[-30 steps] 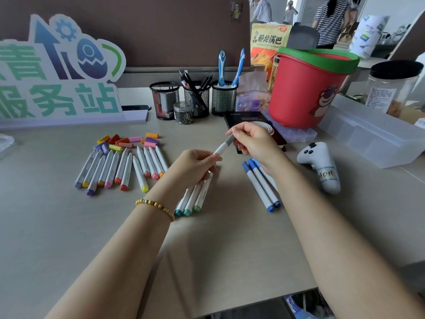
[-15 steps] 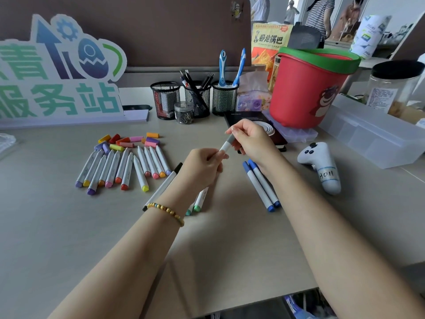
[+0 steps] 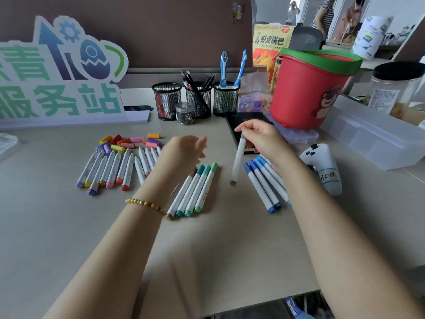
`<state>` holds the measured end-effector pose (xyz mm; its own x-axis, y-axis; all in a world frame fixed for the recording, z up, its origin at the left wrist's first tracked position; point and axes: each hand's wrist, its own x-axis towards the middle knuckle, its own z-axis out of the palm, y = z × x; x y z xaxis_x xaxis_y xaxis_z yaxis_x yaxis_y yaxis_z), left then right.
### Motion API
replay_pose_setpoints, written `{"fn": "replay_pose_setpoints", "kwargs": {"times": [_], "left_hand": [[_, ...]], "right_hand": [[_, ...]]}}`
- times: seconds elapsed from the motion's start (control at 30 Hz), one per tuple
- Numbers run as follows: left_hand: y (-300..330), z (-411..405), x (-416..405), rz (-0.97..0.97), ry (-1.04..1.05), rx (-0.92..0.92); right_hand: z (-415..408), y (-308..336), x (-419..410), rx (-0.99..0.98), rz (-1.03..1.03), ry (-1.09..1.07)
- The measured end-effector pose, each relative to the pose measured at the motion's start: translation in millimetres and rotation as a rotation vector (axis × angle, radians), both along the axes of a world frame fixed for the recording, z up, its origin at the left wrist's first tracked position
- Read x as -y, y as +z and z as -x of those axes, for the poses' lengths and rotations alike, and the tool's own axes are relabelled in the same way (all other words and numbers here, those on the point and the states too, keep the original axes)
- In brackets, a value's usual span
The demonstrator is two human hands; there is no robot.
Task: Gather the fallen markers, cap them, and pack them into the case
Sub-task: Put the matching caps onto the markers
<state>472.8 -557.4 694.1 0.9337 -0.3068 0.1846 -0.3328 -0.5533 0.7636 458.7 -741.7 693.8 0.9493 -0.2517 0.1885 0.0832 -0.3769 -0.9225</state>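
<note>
Grey at both ends and white in the barrel, a marker point(image 3: 238, 158) hangs blurred from the right hand point(image 3: 259, 137), whose grip is pinched on its upper end above the beige surface point(image 3: 69, 226); its lower tip points down between the teal markers point(image 3: 195, 189) and the blue markers point(image 3: 262, 185). The left hand point(image 3: 184, 150) is smeared by motion, fingers loose and apart, holding nothing, and its wrist hides part of the row of uncapped markers point(image 3: 110, 169). Loose caps point(image 3: 128, 142) lie beyond that row. A case cannot be made out with certainty. Half a second ago both hands held the grey marker together; now the left has let go, and a brown-tipped marker point(image 3: 181, 194) lies beside the teal ones.
</note>
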Motion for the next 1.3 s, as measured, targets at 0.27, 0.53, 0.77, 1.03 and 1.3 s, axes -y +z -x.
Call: {"fn": "replay_pose_setpoints", "kwargs": {"times": [0.27,0.53,0.77,1.03,1.3], "left_hand": [[-6,-17,-21,-0.715,0.095,0.108],[18,-11,-52,-0.949,0.139,0.130],[4,3,-53,-0.939,0.025,-0.030],[-7,5,-14,-0.797,0.008,-0.237],[-17,8,0,-0.652,0.011,-0.242]], "right_hand": [[-7,-16,0,-0.268,0.454,0.107],[-4,-18,-2,-0.301,0.710,0.033],[-4,-15,5,-0.179,0.597,-0.114],[-10,-19,26,-0.097,0.439,-0.225],[-15,-22,24,-0.103,0.433,-0.201]]}}
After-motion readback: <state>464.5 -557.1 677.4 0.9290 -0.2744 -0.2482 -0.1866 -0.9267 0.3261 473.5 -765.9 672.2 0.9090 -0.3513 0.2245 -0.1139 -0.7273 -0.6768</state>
